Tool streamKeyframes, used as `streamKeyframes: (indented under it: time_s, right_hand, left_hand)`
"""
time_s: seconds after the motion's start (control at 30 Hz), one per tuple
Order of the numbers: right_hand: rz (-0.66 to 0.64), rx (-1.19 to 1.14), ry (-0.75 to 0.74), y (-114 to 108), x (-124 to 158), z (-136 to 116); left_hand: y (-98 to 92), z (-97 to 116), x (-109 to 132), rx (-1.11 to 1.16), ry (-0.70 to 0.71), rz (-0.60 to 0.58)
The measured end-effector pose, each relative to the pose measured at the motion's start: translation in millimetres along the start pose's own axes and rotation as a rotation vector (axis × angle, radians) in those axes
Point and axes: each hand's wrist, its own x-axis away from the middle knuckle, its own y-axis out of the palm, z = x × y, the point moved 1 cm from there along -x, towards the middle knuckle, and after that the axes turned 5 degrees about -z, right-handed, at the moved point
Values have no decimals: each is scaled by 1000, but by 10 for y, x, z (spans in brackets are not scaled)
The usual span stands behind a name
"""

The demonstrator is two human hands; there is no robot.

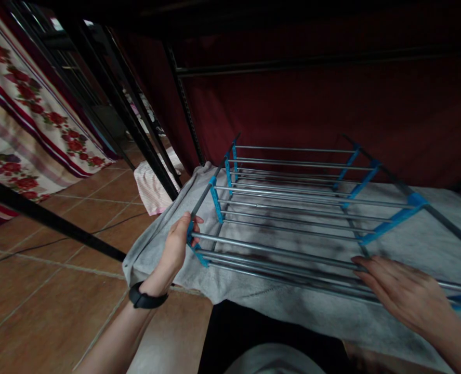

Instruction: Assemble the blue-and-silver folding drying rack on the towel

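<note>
A metal rack (280, 195) of grey tubes with blue plastic connectors lies on a grey cloth in front of me. My left hand (179, 241), with a black band on its wrist, is closed around the blue connector (196, 250) at the rack's near left corner. At the near side my right hand (397, 283) rests over the front tubes, its fingers curled round one of them. Part of the rack's near right end is hidden behind that hand.
The grey cloth (253, 283) covers a low surface. Dark metal posts (136, 124) rise at left, beside a floral curtain (31, 98). A dark red cloth (312, 109) hangs behind the rack. On the tiled floor (58, 291) runs a cable (31, 248).
</note>
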Motion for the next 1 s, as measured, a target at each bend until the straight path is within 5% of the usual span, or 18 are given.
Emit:
streamKeyframes:
  time_s: [1.0]
  right_hand:
    - [6,-19,-31,13,63,26]
  left_hand:
    - [15,-27,-22,55,-11,15]
